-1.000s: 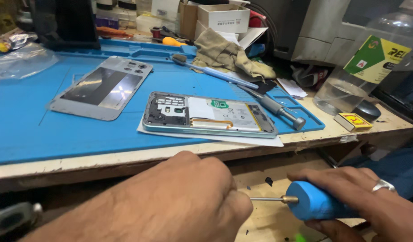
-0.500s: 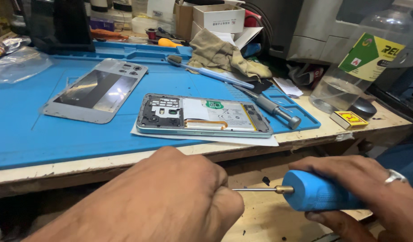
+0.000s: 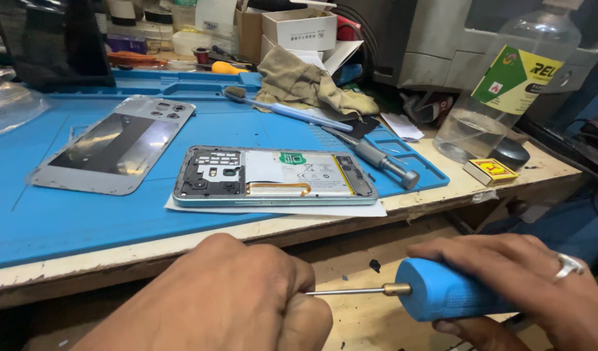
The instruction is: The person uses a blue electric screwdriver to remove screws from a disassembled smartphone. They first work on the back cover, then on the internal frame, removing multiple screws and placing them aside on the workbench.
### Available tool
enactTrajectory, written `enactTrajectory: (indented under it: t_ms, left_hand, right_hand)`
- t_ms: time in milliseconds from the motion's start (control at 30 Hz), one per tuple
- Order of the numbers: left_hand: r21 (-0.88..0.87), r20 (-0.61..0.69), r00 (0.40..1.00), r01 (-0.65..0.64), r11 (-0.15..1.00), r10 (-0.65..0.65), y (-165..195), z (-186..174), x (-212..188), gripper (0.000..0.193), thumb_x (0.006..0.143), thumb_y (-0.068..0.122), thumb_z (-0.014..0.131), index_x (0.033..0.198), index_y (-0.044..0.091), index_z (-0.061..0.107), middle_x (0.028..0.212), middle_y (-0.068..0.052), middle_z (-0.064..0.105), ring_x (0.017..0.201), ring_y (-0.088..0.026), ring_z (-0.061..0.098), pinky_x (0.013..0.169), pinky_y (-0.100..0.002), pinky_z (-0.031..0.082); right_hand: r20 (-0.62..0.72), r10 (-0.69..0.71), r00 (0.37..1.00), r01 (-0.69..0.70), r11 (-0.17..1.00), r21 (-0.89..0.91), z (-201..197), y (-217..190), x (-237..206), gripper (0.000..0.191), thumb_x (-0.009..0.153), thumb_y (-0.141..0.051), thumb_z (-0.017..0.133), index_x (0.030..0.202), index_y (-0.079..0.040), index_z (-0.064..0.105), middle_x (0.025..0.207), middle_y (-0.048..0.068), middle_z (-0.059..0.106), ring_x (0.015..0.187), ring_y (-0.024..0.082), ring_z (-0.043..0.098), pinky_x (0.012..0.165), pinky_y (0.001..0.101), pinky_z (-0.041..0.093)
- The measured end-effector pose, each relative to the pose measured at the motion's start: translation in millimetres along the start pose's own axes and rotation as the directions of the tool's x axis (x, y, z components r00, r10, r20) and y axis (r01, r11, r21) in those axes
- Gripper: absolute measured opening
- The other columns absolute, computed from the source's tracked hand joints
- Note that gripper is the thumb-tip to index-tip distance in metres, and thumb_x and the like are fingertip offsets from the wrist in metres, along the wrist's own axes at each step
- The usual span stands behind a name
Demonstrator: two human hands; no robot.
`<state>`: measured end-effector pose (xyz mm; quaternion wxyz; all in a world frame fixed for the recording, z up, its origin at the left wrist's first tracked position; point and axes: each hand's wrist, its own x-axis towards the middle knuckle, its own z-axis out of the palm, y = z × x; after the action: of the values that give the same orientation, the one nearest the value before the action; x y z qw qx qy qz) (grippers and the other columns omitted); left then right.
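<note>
Below the front edge of the workbench (image 3: pixel 442 195), the right hand (image 3: pixel 526 286) is wrapped around the blue handle of a screwdriver (image 3: pixel 435 296), fingers closed over its top, a ring on one finger. The thin metal shaft runs level toward the left hand (image 3: pixel 227 299), which is balled into a tight fist around the shaft's tip; whatever sits inside that fist is hidden. Both hands hang in the open space in front of the bench, clear of its worn wooden lip, with a lower wooden surface beneath them. Up on the bench, a blue repair mat (image 3: pixel 84 214) covers most of the top and stops just short of the front edge. An opened smartphone (image 3: pixel 276 175), back removed and battery and board exposed, lies on a white sheet near the mat's front border, well apart from the hands. Its grey back cover (image 3: pixel 114 143) lies to the left, with bare mat between the two. Just beyond the phone's right end, a metal-handled screwdriver (image 3: pixel 377 156) lies slantwise, and behind it a blue toothbrush (image 3: pixel 286 110) rests beside a crumpled beige cloth (image 3: pixel 312 84). At the right end, off the mat, stand a clear plastic bottle (image 3: pixel 500 97) and a small yellow matchbox (image 3: pixel 490 172), close to the bench corner.
</note>
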<state>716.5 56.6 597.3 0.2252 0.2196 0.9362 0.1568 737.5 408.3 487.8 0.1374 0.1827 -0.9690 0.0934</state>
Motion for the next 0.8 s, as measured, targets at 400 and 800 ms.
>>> enactTrajectory:
  t_ms: [400, 800]
  left_hand:
    - [-0.036, -0.276, 0.93, -0.263, 0.964, 0.243, -28.7, 24.8, 17.4, 0.04, 0.099, 0.047, 0.056, 0.108, 0.015, 0.079, 0.087, -0.007, 0.083, 0.092, -0.018, 0.075, 0.084, -0.039, 0.058]
    - [0.003, -0.004, 0.969, 0.247, 0.969, -0.246, -6.4, 7.0, 22.0, 0.039, 0.098, 0.044, 0.055, 0.107, 0.016, 0.081, 0.091, -0.01, 0.084, 0.094, -0.019, 0.08, 0.092, -0.035, 0.061]
  right_hand:
    - [0.056, 0.032, 0.998, -0.042, 0.98, 0.196, -2.9, -32.2, 16.1, 0.067, 0.081, -0.038, 0.08, 0.144, -0.027, 0.061, 0.138, 0.0, 0.064, 0.128, 0.025, 0.056, 0.104, 0.0469, 0.044]
    - [-0.151, 0.032, 0.988, 0.021, 0.942, 0.334, 9.0, -56.5, 23.2, 0.063, 0.076, -0.025, 0.087, 0.137, -0.025, 0.072, 0.125, -0.001, 0.07, 0.121, 0.019, 0.064, 0.101, 0.0409, 0.047]
